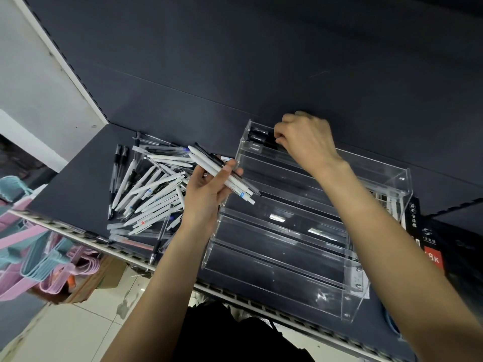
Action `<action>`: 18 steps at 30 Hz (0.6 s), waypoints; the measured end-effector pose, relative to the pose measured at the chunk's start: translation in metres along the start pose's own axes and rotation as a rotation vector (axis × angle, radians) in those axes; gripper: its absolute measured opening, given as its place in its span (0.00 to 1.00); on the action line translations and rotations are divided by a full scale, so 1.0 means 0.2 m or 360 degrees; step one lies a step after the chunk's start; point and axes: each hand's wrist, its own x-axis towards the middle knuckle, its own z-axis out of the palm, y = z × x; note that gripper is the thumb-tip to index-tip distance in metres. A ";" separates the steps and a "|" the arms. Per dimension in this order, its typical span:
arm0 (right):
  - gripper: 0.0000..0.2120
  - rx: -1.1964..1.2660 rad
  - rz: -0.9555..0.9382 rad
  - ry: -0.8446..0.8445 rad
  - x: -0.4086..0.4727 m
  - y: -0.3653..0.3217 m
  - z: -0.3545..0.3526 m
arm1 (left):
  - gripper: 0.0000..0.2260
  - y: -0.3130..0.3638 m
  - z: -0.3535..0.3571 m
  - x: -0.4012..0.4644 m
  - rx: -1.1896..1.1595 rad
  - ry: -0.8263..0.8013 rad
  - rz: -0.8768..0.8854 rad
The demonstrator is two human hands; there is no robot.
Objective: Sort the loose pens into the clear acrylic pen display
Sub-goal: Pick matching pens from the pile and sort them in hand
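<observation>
A clear acrylic pen display (287,239) with several stepped tiers stands on a dark shelf. Dark pens (258,138) lie in its two topmost tiers at the far left. My right hand (305,142) reaches over the top tiers, its fingers curled and pinching a dark pen there. My left hand (209,189) grips a small bunch of white and black pens (222,173) just left of the display. A heap of loose white and clear pens (149,189) lies on the shelf to the left.
The dark shelf (78,178) has a pale perforated front edge (125,254). Black boxed goods (431,246) stand right of the display. Pink and blue hangers (34,257) hang below left. A cardboard box (104,278) sits on the tiled floor.
</observation>
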 end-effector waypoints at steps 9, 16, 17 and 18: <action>0.07 0.1049 0.0245 0.0147 -0.29 -0.30 -0.18 | 0.14 -0.02 0.05 -0.03 0.0058 -0.0083 0.0030; 0.08 0.1501 0.0511 0.0036 -0.33 -0.25 -0.17 | 0.09 -0.04 0.10 -0.06 0.0018 -0.0237 0.0044; 0.07 0.1431 0.0548 0.0127 -0.33 -0.20 -0.18 | 0.10 -0.04 0.10 -0.06 0.0013 -0.0222 0.0031; 0.06 0.1273 0.0575 0.0226 -0.34 -0.15 -0.18 | 0.11 -0.04 0.10 -0.06 0.0017 -0.0199 0.0019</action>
